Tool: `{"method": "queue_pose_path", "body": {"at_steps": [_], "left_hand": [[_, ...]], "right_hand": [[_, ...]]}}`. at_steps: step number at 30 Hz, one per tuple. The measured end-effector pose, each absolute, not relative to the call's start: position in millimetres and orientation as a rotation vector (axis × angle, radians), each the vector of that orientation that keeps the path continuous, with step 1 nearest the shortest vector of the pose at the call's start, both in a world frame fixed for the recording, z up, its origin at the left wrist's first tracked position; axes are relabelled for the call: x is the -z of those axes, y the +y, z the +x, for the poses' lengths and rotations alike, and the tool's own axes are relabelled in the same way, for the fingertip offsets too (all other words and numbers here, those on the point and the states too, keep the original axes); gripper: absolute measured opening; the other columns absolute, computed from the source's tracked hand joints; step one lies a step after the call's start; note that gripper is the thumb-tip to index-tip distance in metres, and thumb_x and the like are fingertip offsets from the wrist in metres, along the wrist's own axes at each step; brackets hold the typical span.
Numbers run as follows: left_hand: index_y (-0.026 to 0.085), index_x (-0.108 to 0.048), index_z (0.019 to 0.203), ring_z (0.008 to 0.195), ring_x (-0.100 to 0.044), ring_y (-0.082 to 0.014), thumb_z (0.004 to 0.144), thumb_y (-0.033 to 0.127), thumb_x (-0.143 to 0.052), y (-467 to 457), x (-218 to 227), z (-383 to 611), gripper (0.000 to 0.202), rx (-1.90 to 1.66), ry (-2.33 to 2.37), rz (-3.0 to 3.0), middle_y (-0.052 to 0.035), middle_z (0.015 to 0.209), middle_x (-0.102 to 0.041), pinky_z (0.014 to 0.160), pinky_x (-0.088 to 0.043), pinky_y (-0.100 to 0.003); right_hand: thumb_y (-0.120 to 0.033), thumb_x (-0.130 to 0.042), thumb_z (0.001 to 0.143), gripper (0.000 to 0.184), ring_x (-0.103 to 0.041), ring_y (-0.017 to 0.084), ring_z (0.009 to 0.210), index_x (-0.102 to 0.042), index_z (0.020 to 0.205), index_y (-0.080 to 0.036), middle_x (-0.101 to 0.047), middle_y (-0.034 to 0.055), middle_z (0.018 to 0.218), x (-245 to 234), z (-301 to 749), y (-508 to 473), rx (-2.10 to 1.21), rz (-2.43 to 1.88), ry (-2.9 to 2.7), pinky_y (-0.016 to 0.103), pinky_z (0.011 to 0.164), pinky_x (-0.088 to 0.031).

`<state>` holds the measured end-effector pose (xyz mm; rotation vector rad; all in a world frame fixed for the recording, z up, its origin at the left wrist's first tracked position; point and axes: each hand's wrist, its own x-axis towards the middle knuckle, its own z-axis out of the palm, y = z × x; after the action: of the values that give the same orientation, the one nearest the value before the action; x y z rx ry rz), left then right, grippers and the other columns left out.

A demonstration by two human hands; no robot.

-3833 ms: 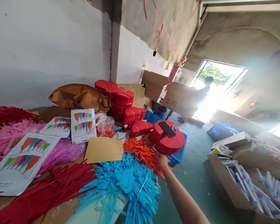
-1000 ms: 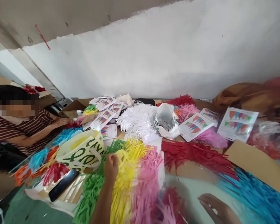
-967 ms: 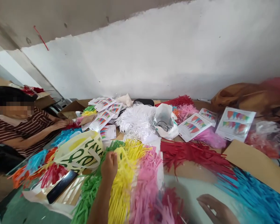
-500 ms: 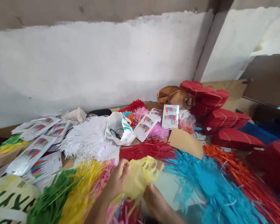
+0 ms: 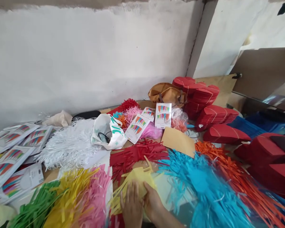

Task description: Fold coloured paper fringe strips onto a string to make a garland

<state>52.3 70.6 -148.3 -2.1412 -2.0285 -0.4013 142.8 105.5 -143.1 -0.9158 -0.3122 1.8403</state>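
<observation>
A yellow paper fringe [image 5: 139, 180] lies on the table in front of me, partly flattened. My left hand [image 5: 132, 202] and my right hand [image 5: 153, 201] both rest on its lower part, side by side, and hide that end. A red paper fringe [image 5: 137, 156] lies just beyond the hands. A blue paper fringe [image 5: 201, 186] spreads to their right. A pink paper fringe [image 5: 95, 193] lies to their left, with a yellow bundle [image 5: 68, 193] and a green bundle [image 5: 35, 202] further left.
Beyond lie a white fringe pile [image 5: 68, 147], a white plastic bag [image 5: 106, 133], printed pennant cards [image 5: 163, 115] and a kraft envelope [image 5: 178, 141]. Stacked red folded paper shapes [image 5: 204, 95] and an orange fringe [image 5: 230, 177] lie right, with a white wall [image 5: 85, 63] behind.
The yellow piece, crumpled and raised between my hands half a second ago, now lies flatter on the table. My hands have come closer together. The view has shifted slightly.
</observation>
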Motion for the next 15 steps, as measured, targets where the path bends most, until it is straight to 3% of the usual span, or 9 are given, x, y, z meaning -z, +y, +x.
{"method": "queue_pose_path", "body": {"at_steps": [3, 8, 10, 12, 15], "left_hand": [[0.034, -0.056, 0.133, 0.13, -0.052, -0.0272, 0.085, 0.014, -0.039, 79.2, 147.5, 44.1, 0.054, 0.324, -2.043, -2.257, -0.001, 0.14, -0.057, 0.117, -0.02, -0.06], [0.032, -0.059, 0.13, 0.132, -0.05, -0.0224, 0.081, 0.002, -0.038, 71.4, 141.6, 42.9, 0.061, 0.295, -2.046, -2.367, 0.0011, 0.139, -0.058, 0.119, -0.02, -0.053], [0.031, -0.058, 0.13, 0.132, -0.05, -0.0221, 0.08, -0.001, -0.036, 63.1, 150.2, 49.7, 0.063, 0.234, -2.057, -2.421, 0.0005, 0.139, -0.058, 0.117, -0.025, -0.054], [0.03, -0.058, 0.13, 0.133, -0.05, -0.0226, 0.081, -0.002, -0.036, 57.1, 161.2, 57.6, 0.063, 0.159, -2.076, -2.498, 0.0, 0.14, -0.057, 0.115, -0.029, -0.054], [0.029, -0.06, 0.128, 0.133, -0.049, -0.0227, 0.082, 0.0, -0.037, 54.2, 172.2, 67.6, 0.059, 0.107, -2.132, -2.595, 0.0004, 0.14, -0.057, 0.113, -0.033, -0.054]], "right_hand": [[-0.049, -0.054, 0.083, 0.034, -0.071, 0.023, 0.072, -0.066, 0.087, -0.018, -0.074, 0.0093, 0.083, 147.0, 152.1, 112.0, -1.711, -0.998, -0.419, 0.033, 0.066, -0.057], [-0.059, -0.03, 0.092, 0.058, -0.068, 0.022, 0.065, -0.069, 0.086, -0.016, -0.072, 0.009, 0.072, 128.4, 216.6, 156.5, -1.387, -1.094, -0.906, 0.037, 0.069, -0.056], [-0.056, -0.025, 0.094, 0.06, -0.068, 0.022, 0.067, -0.069, 0.094, -0.015, -0.072, 0.0101, 0.078, 118.4, 266.5, 169.3, -1.282, -1.2, -0.98, 0.037, 0.068, -0.055], [-0.051, -0.021, 0.097, 0.061, -0.07, 0.022, 0.082, -0.068, 0.104, -0.012, -0.072, 0.0135, 0.092, 105.7, 318.8, 172.5, -1.141, -1.327, -1.095, 0.036, 0.072, -0.053], [-0.052, -0.02, 0.097, 0.063, -0.068, 0.025, 0.087, -0.068, 0.103, -0.011, -0.071, 0.0168, 0.096, 86.1, 360.2, 158.9, -0.817, -1.551, -1.307, 0.037, 0.074, -0.051]]}}
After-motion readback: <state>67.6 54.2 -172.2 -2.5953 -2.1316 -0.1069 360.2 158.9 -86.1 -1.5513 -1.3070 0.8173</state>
